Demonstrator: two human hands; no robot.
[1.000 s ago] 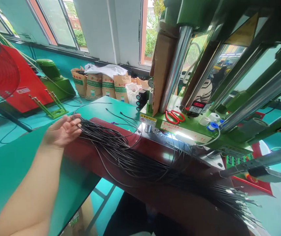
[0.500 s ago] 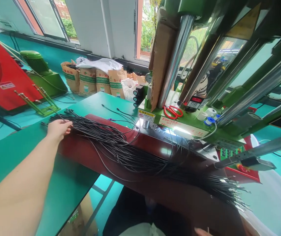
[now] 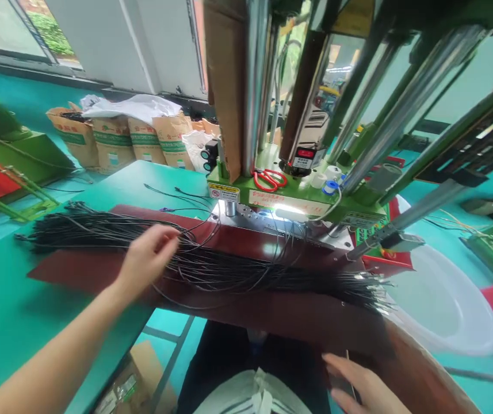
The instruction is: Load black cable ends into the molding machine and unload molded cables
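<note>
A long bundle of thin black wires (image 3: 211,267) lies across a dark red board (image 3: 281,313) on the green table (image 3: 8,305), its stripped ends fanning out at the right. My left hand (image 3: 146,259) rests on the middle of the bundle with its fingers curled in a pinch on some wires. My right hand (image 3: 360,388) is low at the bottom edge near the board's front rim, fingers stretched out, next to a thin rod-like thing I cannot make out.
A green press machine (image 3: 298,201) with steel columns stands behind the board; red scissors (image 3: 268,178) and tape rolls lie on its base. A white plastic basin (image 3: 444,302) sits at the right. Paper sacks (image 3: 112,144) line the far wall.
My left hand has moved right from the bundle's left end to its middle. My right hand has come into view at the bottom. The view has swung to the right.
</note>
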